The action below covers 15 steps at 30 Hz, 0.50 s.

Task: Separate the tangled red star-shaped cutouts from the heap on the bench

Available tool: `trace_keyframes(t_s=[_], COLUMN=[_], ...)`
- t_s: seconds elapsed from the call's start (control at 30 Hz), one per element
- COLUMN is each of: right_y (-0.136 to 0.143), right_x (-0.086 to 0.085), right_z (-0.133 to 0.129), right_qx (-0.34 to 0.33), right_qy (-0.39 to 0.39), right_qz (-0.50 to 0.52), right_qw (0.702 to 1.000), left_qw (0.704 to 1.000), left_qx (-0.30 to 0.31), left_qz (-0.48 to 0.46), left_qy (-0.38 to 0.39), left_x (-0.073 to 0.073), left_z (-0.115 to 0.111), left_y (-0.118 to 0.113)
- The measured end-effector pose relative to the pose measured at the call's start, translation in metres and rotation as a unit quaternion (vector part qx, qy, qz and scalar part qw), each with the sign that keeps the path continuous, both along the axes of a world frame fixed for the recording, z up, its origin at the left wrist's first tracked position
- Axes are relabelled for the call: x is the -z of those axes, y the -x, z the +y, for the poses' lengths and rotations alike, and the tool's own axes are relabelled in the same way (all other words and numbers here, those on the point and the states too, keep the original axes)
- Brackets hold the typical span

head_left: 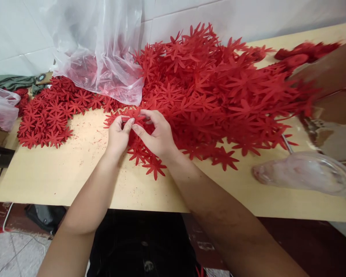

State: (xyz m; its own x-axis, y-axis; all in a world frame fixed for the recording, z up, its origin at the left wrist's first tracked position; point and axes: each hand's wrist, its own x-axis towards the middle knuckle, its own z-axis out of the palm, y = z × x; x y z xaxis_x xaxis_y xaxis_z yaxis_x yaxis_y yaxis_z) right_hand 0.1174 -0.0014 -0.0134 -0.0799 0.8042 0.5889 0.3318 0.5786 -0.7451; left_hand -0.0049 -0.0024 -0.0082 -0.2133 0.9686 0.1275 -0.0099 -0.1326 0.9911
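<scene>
Both hands meet over the middle of the table at a red flower-shaped cutout [135, 114] with narrow petals. My left hand [119, 132] pinches its near edge between thumb and fingers. From the other side my right hand [158, 132] holds it with curled fingers, the thumb close to the left thumb. Whether the piece is one layer or several, I cannot tell. A large loose heap of similar red cutouts [207, 92] spreads behind and to the right of my hands. Flatter stacks of darker red cutouts [50, 115] lie at the left.
A clear plastic bag [103, 73] with red pieces inside stands against the tiled wall. On the right, a clear plastic cup [302, 173] lies on its side near a torn cardboard box [334, 104]. Red scraps dot the wooden table [60, 173]. A dark box [0, 156] sits at the left edge.
</scene>
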Motion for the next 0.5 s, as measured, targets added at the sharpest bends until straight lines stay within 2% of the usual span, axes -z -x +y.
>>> trace_keyframes(t_s=[0.13,0.23,0.4,0.5], right_y=[0.005,0.006,0.0075,0.0057], right_x=[0.0011,0.0026,0.0048,0.0028], right_z=[-0.0011,0.0012,0.0053,0.0063], right_qx=[-0.047,-0.096,-0.138,-0.155], right_qy=[0.086,0.135,0.174,0.175], right_qz=[0.08,0.145,0.239,0.258], right_qw=[0.992,0.976,0.945,0.937], left_qw=[0.998,0.999,0.999,0.999], left_qx=[0.015,0.011,0.029,0.051], left_qz=[0.052,0.047,0.009,-0.014], left_qy=[-0.012,-0.007,-0.01,-0.01], left_x=[0.0071,0.009,0.0089,0.007], left_z=[-0.0014,-0.001,-0.0004,-0.002], left_y=[-0.002,-0.0007,-0.0005,-0.0024])
